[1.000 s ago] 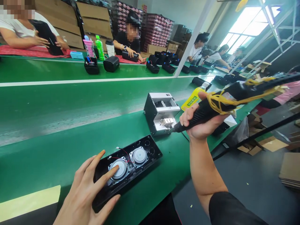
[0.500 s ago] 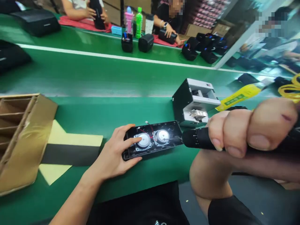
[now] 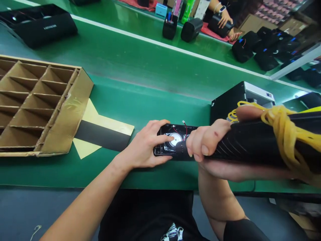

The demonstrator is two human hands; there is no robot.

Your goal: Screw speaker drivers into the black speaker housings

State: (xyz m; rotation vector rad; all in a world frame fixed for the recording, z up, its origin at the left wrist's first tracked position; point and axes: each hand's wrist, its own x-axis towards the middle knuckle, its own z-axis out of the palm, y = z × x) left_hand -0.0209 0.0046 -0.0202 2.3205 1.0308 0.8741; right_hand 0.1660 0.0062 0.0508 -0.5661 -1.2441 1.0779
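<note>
My left hand (image 3: 144, 145) grips the left end of a black speaker housing (image 3: 192, 128) lying on the green bench, thumb and fingers on opposite long edges. Its index finger rests on a round silver speaker driver (image 3: 176, 139) inside. Thin red and black wires with small white plugs (image 3: 183, 122) rise from the far edge. My right hand (image 3: 208, 139) is wrapped around a black electric screwdriver (image 3: 253, 144), its front end over the housing. Yellow rubber bands (image 3: 281, 124) are knotted around the tool's body. The bit tip and the housing's right part are hidden.
A divided cardboard box (image 3: 80, 100) stands left, beside yellow sheets (image 3: 87, 147) and a dark strip (image 3: 102, 134). A black-and-silver machine (image 3: 228, 100) stands behind the screwdriver. Black speaker shells (image 3: 47, 28) lie farther back. Across the bench, a person's hands (image 3: 224, 20) hold a black speaker.
My view has shifted, so the bench things appear displaced. The screwdriver's front end has moved left along the housing, over the second driver. My left hand keeps its hold.
</note>
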